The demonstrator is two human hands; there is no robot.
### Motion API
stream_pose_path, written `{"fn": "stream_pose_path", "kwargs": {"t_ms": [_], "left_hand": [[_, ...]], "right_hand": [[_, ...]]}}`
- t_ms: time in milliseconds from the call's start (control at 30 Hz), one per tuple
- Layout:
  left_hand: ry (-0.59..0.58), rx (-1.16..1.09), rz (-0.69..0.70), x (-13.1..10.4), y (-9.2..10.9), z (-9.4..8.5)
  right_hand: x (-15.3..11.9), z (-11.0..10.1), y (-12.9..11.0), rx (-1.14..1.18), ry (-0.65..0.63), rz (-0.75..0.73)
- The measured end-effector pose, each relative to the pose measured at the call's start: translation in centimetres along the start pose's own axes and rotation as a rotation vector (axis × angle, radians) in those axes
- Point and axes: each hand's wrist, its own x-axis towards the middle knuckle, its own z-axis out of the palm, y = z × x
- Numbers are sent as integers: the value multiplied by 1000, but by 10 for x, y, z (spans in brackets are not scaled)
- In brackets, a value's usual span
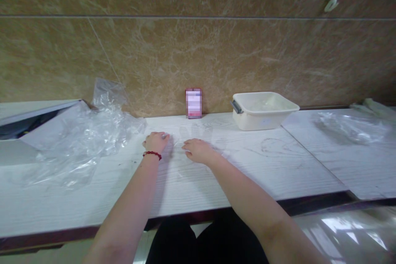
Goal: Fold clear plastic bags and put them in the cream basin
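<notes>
My left hand (156, 142), with a red beaded bracelet at the wrist, is closed over the white wood-grain table (247, 165). A small shiny thing shows between its thumb and fingers, too small to name. To its right, my right hand (197, 150) rests low over the table with its fingers a little apart, near what looks like thin clear plastic. The two hands do not touch. Beyond them a phone (193, 103) with a red edge stands upright against the wall.
Crumpled clear plastic bags (102, 132) lie at the left, beside an open white box (18, 152) with dark contents. A cream plastic tub (262, 119) with a grey handle stands right of the phone. More clear plastic (352, 128) lies far right. Behind is a brown marbled wall (154, 57).
</notes>
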Motion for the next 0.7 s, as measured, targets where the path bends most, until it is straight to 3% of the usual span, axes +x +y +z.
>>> {"fn": "stream_pose_path", "kwargs": {"t_ms": [400,700], "left_hand": [[-28,-12,111,6,11,2],[11,-10,58,10,0,3]], "right_hand": [[-3,-6,6,47,17,-25],[-3,-3,0,61,8,-61]]}}
